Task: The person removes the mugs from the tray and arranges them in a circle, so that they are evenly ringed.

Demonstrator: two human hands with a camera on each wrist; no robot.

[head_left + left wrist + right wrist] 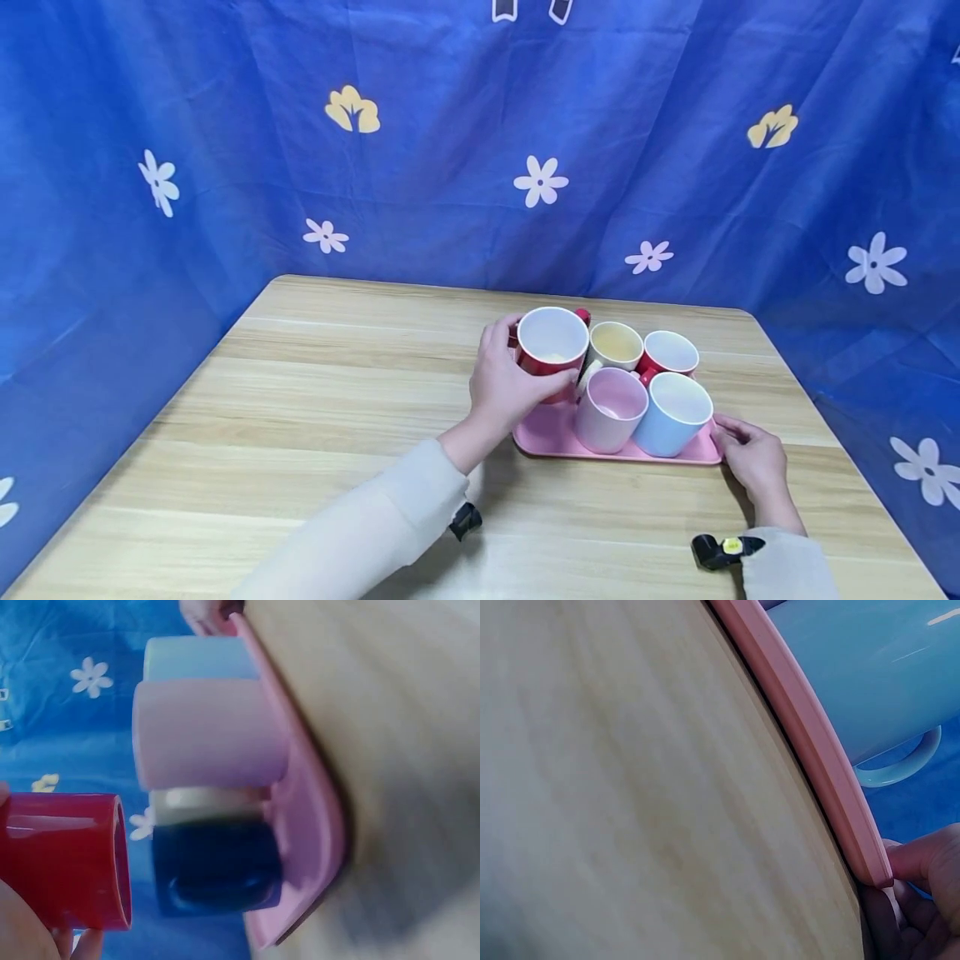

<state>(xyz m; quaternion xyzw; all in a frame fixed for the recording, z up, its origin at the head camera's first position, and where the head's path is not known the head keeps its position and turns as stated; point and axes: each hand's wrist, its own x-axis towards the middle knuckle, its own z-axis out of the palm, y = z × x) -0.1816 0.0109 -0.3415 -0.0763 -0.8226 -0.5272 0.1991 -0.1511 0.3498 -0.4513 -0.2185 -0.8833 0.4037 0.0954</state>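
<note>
My left hand [516, 377] grips a red mug [552, 350] by its side, thumb in front and fingers behind, at the left end of a pink tray [547, 439]. The left wrist view shows the red mug [67, 859] held off the tray [311, 802]. On the tray stand a cream mug [615, 343], a second red mug [670, 352], a pink mug [609, 408] and a light blue mug [673, 412]. My right hand [738, 439] holds the tray's near right corner; its fingers [922, 861] curl around the rim [810, 742] beside the light blue mug [870, 667].
The tray lies on a wooden table [322, 417], right of centre. A dark blue mug-like thing [217, 874] sits at the tray's left end, hidden in the head view. Blue flowered cloth [420, 167] hangs behind and beside the table.
</note>
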